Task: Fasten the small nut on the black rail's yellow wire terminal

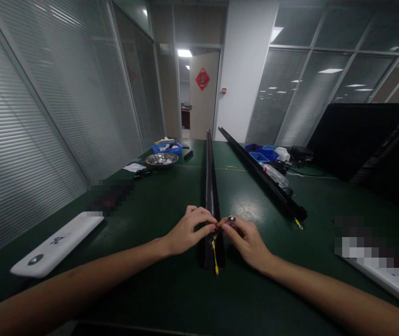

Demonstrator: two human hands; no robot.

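A long black channel-shaped rail (209,186) lies lengthwise on the green table, its near end in front of me. Over that end, my left hand (187,229) and my right hand (247,239) meet with fingers pinched together. What sits between the fingertips is small, dark and mostly hidden. From just below them a short yellow wire (215,256) hangs toward me along the rail. A shiny metal bit (231,218) shows at my right fingers; I cannot tell whether it is a worn ring.
A second black rail (262,172) lies slanted at right, with a yellow ring-terminal lead (298,224). Beyond it are blue bins (267,152) and a plastic bottle (275,176). At left are a metal bowl (161,160), a blue basket (167,148) and a white device (59,242).
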